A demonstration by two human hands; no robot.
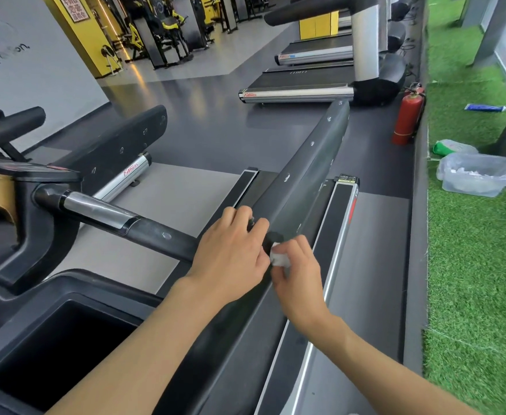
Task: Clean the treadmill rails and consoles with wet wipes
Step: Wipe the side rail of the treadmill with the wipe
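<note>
Near left: console tray (pixel 12 348), deep and black. Gripping the far end of the black handlebar (pixel 155 235) with the left hand (pixel 233 253), fingers curled over it. Pinching a crumpled wet wipe (pixel 279 259) in the right hand (pixel 298 275), pressed to the dark side rail (pixel 308 169) just beside the left thumb. Far right: red fire extinguisher (pixel 407 118), clear plastic tub (pixel 473 178) on green turf (pixel 470 250).

Light is falling bright and even, with no hard shadows showing. Floor (pixel 167 85) is throwing back a pale sheen and an orange streak near the far gym area. Chrome post (pixel 365 40) is glaring white. Wide lens is bowing the rail (pixel 305 175) and stretching the frame edges. Lower-right grass (pixel 470 339) is smearing slightly; far machines (pixel 167 34) are showing soft.
</note>
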